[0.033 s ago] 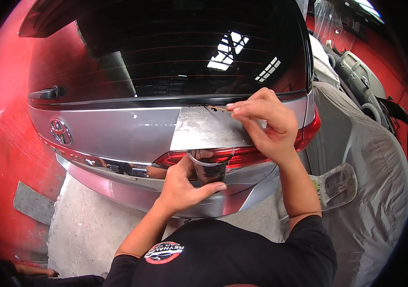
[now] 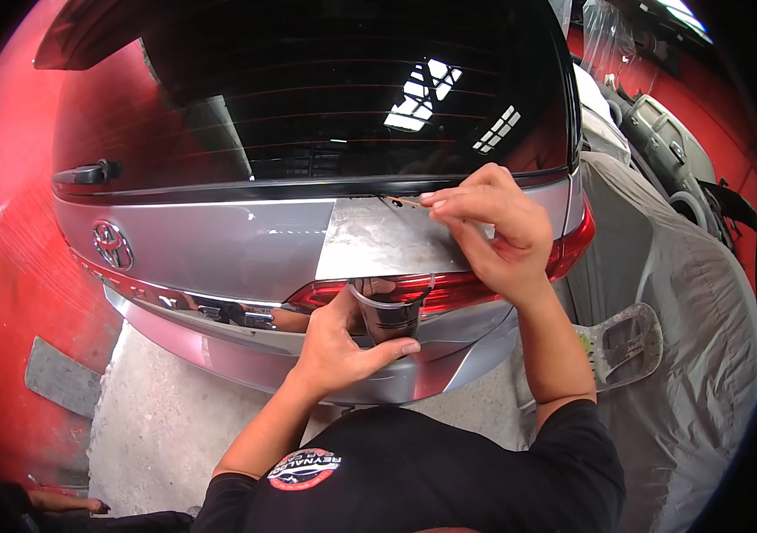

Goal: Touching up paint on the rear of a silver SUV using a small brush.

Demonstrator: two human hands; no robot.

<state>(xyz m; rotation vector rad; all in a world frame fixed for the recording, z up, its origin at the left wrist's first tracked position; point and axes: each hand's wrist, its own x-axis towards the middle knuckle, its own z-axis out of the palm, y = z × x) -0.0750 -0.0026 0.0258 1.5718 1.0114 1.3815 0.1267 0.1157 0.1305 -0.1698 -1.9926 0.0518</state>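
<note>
My left hand (image 2: 340, 349) is wrapped round a clear plastic cup (image 2: 393, 324) holding dark liquid, just in front of the red tail light (image 2: 458, 291). A thin brown stick (image 2: 408, 202) is pinched between the fingertips of my right hand (image 2: 501, 233); whether its dark end has bristles is too small to tell. That end touches the top edge of a bare, whitish metal patch (image 2: 383, 238) on the silver tailgate (image 2: 245, 235), right below the rear window (image 2: 307, 107). Small black spots mark the patch around the tip.
On the right, a grey cover (image 2: 698, 293) drapes over something large. A grey panel (image 2: 676, 142) leans by the red wall behind it. A transparent plastic piece (image 2: 645, 342) lies beside my right forearm. Another person's hand (image 2: 94, 506) shows at the lower left.
</note>
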